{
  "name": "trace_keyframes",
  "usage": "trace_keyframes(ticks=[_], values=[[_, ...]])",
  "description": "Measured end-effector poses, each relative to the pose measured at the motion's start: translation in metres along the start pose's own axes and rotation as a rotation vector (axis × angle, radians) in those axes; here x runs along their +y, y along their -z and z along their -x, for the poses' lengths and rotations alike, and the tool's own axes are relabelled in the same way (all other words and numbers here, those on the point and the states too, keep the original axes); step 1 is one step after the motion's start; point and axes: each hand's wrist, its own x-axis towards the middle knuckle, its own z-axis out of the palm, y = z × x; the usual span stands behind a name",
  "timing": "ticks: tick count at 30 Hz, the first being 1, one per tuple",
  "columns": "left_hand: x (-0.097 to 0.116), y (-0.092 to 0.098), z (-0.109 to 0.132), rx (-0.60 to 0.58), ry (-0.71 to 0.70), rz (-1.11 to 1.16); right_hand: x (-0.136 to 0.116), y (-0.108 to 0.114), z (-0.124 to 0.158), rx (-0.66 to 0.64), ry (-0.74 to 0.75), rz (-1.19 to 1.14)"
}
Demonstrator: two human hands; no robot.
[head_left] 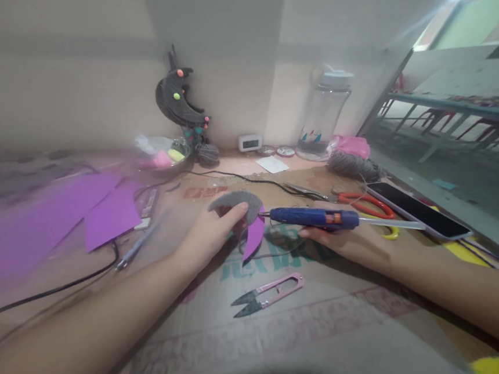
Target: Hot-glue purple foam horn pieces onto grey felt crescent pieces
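Observation:
My left hand (pixel 220 221) pinches a crescent-shaped piece (pixel 256 233), purple at its lower tip and wrapped in grey yarn along its upper part. A blue hot glue gun (pixel 307 217) is in my right hand (pixel 328 235); a clear glue stick (pixel 390 223) sticks out of its back. The gun's nozzle points left and meets, or nearly meets, the crescent where grey gives way to purple. Below my hands lie pink thread snips (pixel 270 294), blades to the left. A strand of grey yarn trails under the crescent toward my right hand.
Purple sheets (pixel 112 213) and a pen (pixel 139 246) lie left. Orange-handled pliers (pixel 367 203), a phone (pixel 417 210) and grey yarn (pixel 355 166) are right. Along the wall stand a clear bottle (pixel 324 116), a small clock (pixel 250 143) and a decorated dark crescent (pixel 176 100). A black cord (pixel 249 178) crosses behind.

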Motion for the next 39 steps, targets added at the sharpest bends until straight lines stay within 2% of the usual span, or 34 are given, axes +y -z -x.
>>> trace_keyframes(ticks=[7,16,25,32,39], values=[[-0.003,-0.001,-0.001,-0.019,-0.019,0.059,0.007,-0.001,-0.002,0.075,-0.006,0.036],[-0.002,0.0,0.001,-0.016,-0.006,0.055,0.005,0.0,-0.002,0.085,-0.007,0.026],[0.004,-0.002,0.003,0.009,0.082,0.056,0.0,0.003,-0.003,0.068,-0.025,0.002],[0.004,-0.002,0.002,0.02,0.088,0.082,0.003,0.003,-0.004,0.078,0.006,-0.06],[0.0,-0.002,0.002,0.04,0.106,0.132,0.011,0.0,-0.01,0.127,-0.012,-0.014]])
